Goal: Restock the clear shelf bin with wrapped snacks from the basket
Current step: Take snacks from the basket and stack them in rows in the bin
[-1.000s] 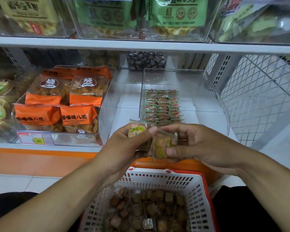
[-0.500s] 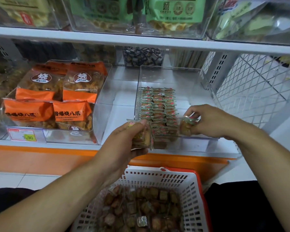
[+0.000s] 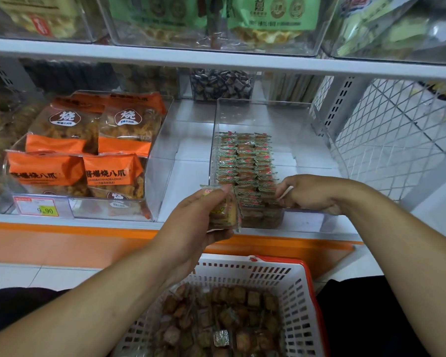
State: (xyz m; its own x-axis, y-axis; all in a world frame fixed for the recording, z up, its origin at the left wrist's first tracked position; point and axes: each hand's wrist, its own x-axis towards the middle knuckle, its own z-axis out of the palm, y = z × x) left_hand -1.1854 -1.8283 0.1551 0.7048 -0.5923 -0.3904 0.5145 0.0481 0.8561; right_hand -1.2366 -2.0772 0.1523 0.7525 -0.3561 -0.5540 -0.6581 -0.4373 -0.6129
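Observation:
The clear shelf bin (image 3: 310, 153) stands on the lower shelf and holds neat rows of wrapped snacks (image 3: 244, 161) along its left side. My left hand (image 3: 196, 228) grips a small stack of wrapped snacks (image 3: 223, 212) just in front of the bin's left front corner. My right hand (image 3: 316, 194) reaches into the bin from the right, its curled fingertips pinching a wrapped snack against the front right end of the rows. Below, the white basket (image 3: 271, 265) with a red rim holds several loose wrapped snacks (image 3: 224, 323).
A clear bin of orange snack bags (image 3: 88, 150) stands left of the target bin, with a price tag (image 3: 40, 207) on its front. A shelf board (image 3: 216, 60) runs overhead. A white wire mesh panel (image 3: 397, 140) closes the right side. A jar of dark candies (image 3: 222, 83) sits behind.
My right hand took one snack from the stack, carried it right into the bin, then brought it down against the rows. My left hand stays in front of the bin with the stack.

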